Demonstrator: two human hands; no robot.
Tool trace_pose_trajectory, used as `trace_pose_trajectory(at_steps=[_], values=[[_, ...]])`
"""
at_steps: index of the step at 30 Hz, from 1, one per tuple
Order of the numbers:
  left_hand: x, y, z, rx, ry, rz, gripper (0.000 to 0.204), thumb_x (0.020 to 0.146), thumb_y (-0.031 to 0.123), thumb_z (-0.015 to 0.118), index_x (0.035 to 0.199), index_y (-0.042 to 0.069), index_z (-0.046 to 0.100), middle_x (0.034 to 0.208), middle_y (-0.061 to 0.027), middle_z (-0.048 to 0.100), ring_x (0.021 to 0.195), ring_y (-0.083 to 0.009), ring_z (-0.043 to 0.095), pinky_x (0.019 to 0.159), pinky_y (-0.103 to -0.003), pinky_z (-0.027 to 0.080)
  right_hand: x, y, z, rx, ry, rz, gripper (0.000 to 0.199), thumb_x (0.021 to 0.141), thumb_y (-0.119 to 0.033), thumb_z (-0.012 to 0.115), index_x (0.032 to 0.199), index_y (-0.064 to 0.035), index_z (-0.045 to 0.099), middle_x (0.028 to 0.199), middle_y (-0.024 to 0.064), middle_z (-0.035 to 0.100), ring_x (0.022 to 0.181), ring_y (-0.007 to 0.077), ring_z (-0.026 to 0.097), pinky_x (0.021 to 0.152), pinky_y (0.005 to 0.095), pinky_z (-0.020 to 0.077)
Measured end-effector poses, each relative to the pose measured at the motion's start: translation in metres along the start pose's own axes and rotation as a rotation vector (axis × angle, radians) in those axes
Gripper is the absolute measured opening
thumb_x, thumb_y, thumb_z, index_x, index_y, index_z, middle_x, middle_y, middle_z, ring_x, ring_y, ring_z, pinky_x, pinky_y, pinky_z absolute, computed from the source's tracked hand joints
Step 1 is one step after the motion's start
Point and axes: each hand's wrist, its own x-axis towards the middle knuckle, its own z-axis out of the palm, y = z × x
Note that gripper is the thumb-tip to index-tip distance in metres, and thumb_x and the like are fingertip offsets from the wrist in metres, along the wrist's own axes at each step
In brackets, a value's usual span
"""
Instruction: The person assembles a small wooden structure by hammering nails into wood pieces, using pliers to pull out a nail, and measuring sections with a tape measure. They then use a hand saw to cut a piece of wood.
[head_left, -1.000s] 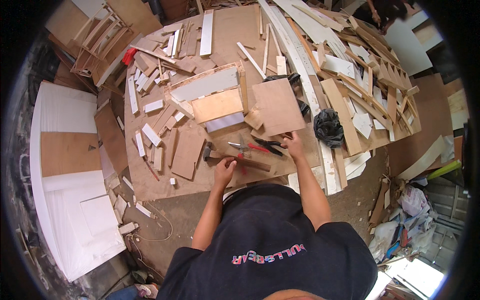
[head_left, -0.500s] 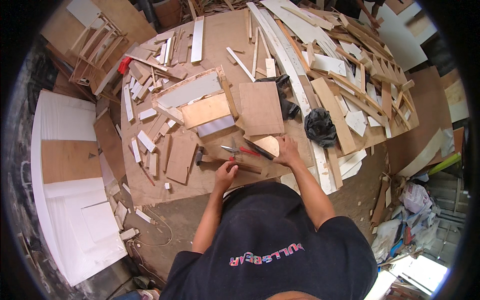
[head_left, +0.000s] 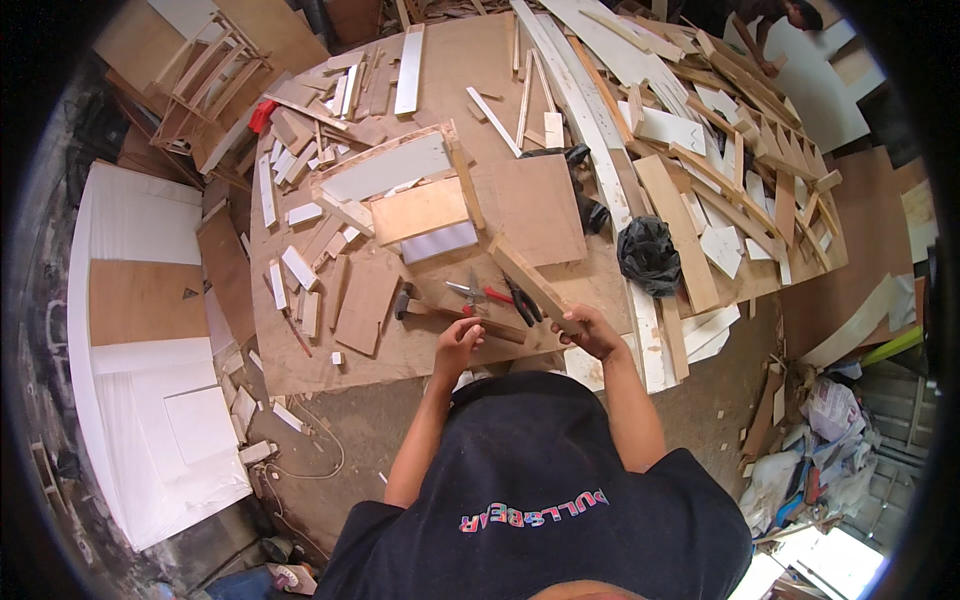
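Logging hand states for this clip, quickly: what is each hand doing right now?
Left hand: curled by the hammer handle; grip cannot be told.
Right hand: closed on the near end of a wooden strip.

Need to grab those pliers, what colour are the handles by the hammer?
Red handles on the pliers, beside the hammer; the head view shows them.

- Even, bright daylight over the desk [head_left: 420, 350]; shadows soft and short.
- Glare at lower right corner.
- Strong fisheye bending toward the rim; black vignette around it.
- Centre sharp.
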Motion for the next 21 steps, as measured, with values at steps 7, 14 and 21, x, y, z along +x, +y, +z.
trace_pose_trajectory(at_steps=[7,14,21], values=[[0.009,-0.013,-0.081,0.208,0.152,0.147,0.030,0.101,0.019,0.065,0.126,0.003,0.067,0.106,-0.0068,0.074,0.088,-0.0149,0.069,0.080,-0.030,0.055,0.044,0.021,0.086,-0.612,0.147,-0.189,0.053,0.084,-0.024,0.068,0.131,-0.0002,0.062,0.110,0.0110,0.067,0.102,0.0242,0.066,0.088,0.0336,0.0500],[-0.006,-0.028,-0.176,0.708,0.525,0.360,0.038,0.084,0.018,0.079,0.118,0.006,0.069,0.114,-0.0186,0.066,0.113,-0.0371,0.061,0.101,-0.045,0.048,0.108,0.080,0.119,-1.375,0.527,-0.716,0.073,0.069,-0.020,0.071,0.138,0.0005,0.053,0.134,0.0256,0.054,0.128,0.0448,0.049,0.110,0.0498,0.0414],[-0.006,-0.023,-0.252,0.799,0.537,0.456,0.040,0.083,0.019,0.080,0.119,0.005,0.069,0.119,-0.0191,0.067,0.115,-0.0373,0.061,0.100,-0.044,0.049,0.107,0.108,0.191,-1.433,0.872,-0.598,0.070,0.074,-0.012,0.069,0.141,-0.0033,0.052,0.154,0.0255,0.036,0.150,0.0450,0.024,0.121,0.0543,0.0272]])
